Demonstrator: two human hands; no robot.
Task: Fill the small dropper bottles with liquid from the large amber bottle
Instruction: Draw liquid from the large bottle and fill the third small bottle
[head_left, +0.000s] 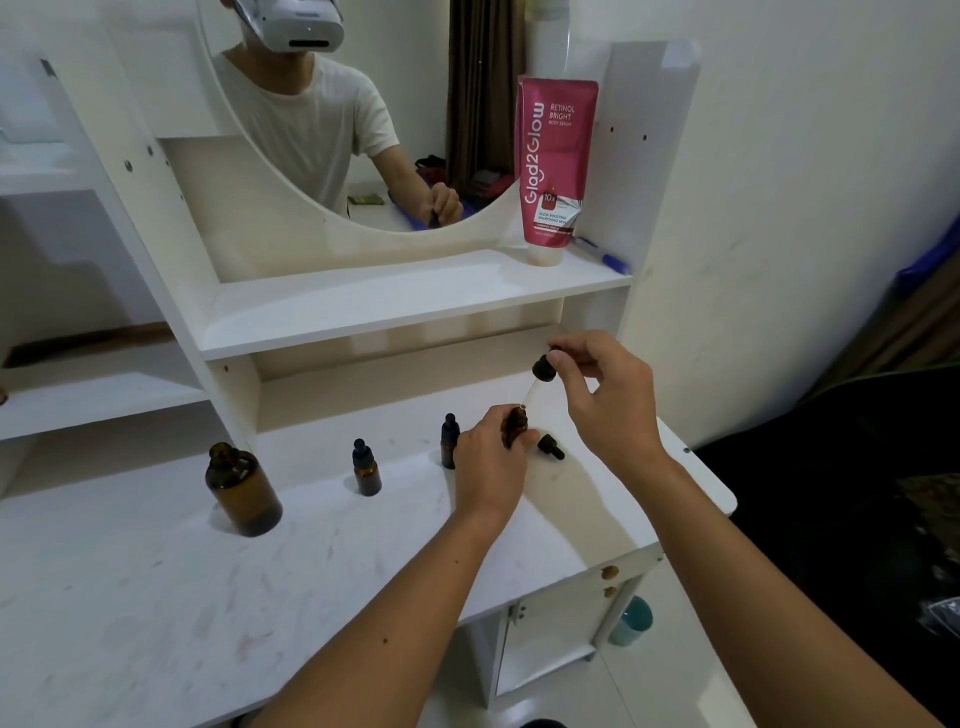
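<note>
The large amber bottle stands uncapped at the left of the white desk. Two small capped dropper bottles stand further right, one mid-desk and one just left of my left hand. My left hand grips a third small amber bottle, open and tilted. My right hand pinches a black dropper cap, its glass pipette angled down with the tip at the held bottle's mouth. Another black dropper cap lies on the desk beside my left hand.
A pink body serum tube and a blue pen rest on the shelf above. An oval mirror reflects a person. The desk's right edge drops to a dark floor; a teal cup stands below.
</note>
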